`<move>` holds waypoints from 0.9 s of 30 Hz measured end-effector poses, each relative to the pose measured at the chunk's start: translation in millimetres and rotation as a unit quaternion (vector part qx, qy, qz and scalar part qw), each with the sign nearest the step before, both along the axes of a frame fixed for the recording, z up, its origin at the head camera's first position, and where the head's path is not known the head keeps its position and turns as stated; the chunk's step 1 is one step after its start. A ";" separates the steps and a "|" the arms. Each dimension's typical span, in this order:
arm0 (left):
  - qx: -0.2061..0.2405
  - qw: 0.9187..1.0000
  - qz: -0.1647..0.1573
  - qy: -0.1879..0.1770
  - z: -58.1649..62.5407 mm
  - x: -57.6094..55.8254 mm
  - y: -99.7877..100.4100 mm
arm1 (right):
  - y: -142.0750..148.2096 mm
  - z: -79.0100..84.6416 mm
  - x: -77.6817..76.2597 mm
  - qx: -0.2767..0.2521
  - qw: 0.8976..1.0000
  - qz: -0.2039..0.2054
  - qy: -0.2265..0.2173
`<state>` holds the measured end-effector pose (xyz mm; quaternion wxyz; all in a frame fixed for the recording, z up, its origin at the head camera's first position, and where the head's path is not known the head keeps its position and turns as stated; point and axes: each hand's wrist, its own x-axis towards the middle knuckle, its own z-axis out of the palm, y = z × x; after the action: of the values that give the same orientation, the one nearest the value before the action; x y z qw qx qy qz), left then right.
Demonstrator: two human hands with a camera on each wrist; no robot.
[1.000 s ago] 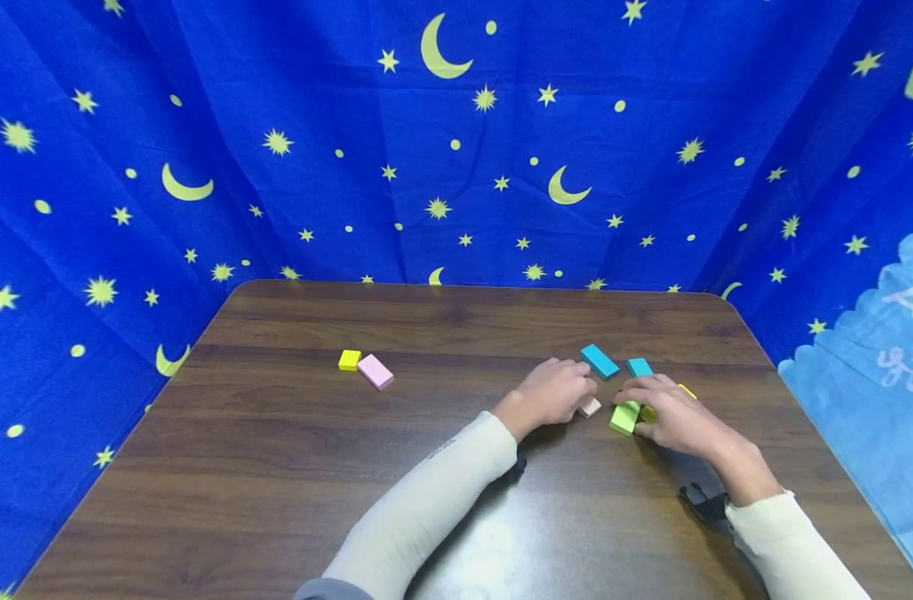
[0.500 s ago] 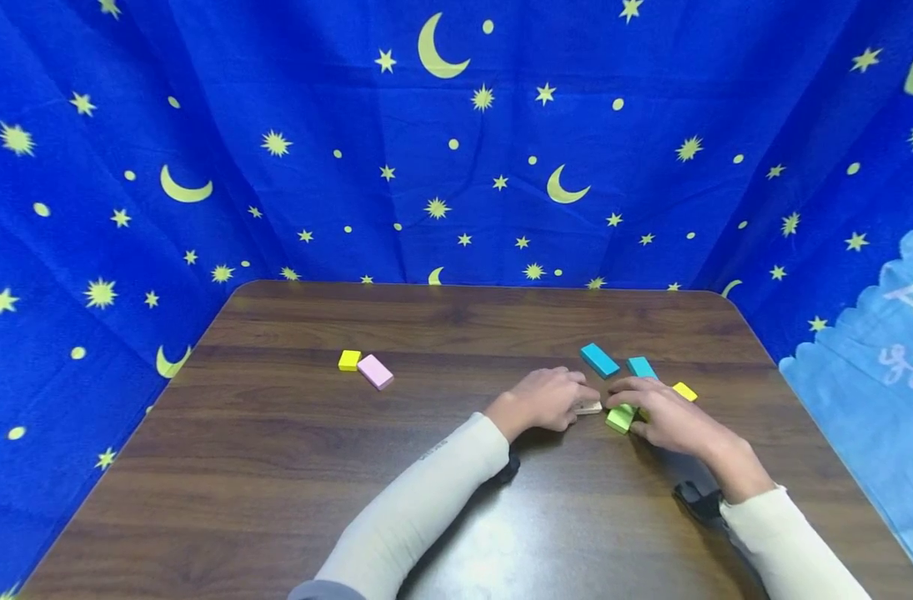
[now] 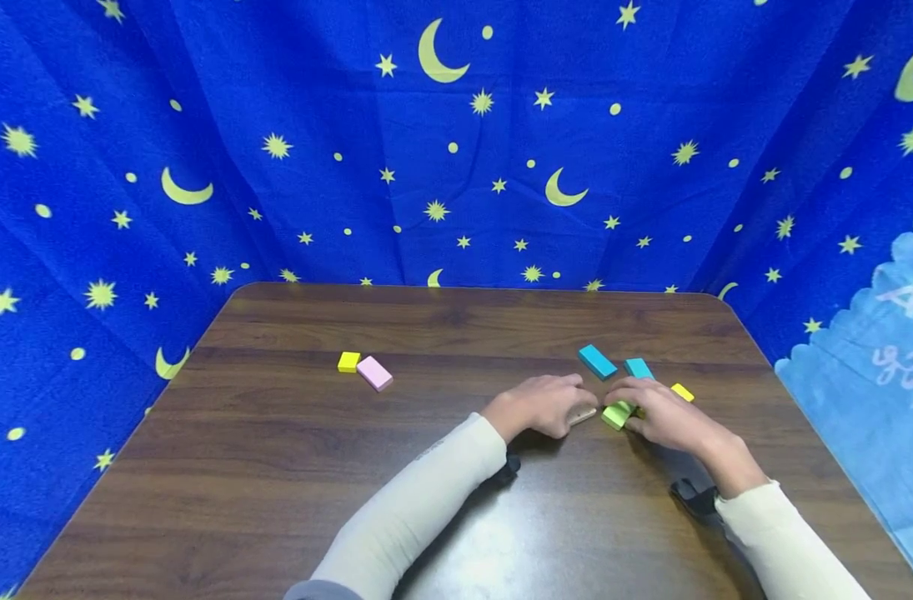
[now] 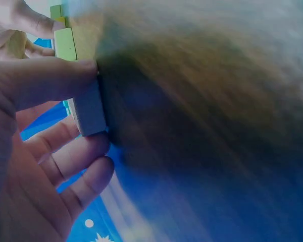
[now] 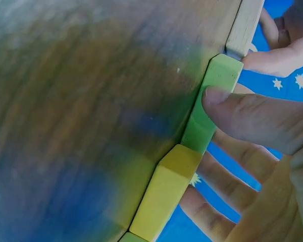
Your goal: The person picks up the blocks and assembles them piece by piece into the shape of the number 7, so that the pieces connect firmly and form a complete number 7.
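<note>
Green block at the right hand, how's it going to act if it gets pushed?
The green block will probably slide rather than roll, since its faces look flat. It is likely stiff: its edges look straight under the right hand's thumb. One end seems to meet a yellow block, so a push that way may shove both.

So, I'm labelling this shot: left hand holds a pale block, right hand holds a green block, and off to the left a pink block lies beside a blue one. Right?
Not quite: beside the pink block lies a yellow block, not a blue one, as the head view shows. The left hand does hold the pale block, and the right hand the green block.
</note>
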<state>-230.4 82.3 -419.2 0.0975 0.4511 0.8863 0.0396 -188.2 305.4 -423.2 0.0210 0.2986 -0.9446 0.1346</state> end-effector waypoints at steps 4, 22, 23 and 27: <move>0.014 1.000 0.010 -0.010 -1.5 1.8 -6.5 | -1.2 -0.3 -1.8 0.004 1.000 -0.002 -0.005; 0.046 0.996 0.054 -0.047 -1.8 10.9 -73.0 | -16.8 4.8 -11.3 0.004 1.000 0.007 -0.021; 0.048 0.996 0.057 -0.048 -2.0 12.0 -76.8 | -18.8 5.2 -12.1 0.006 1.000 0.008 -0.025; 0.049 0.995 0.069 -0.049 -1.7 17.5 -90.9 | -28.2 7.4 -15.5 0.009 0.999 0.013 -0.031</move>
<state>-212.9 -8.6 -420.9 0.1153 0.3904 0.9065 0.1116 -203.7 277.2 -415.9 -0.0126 0.3071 -0.9420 0.1351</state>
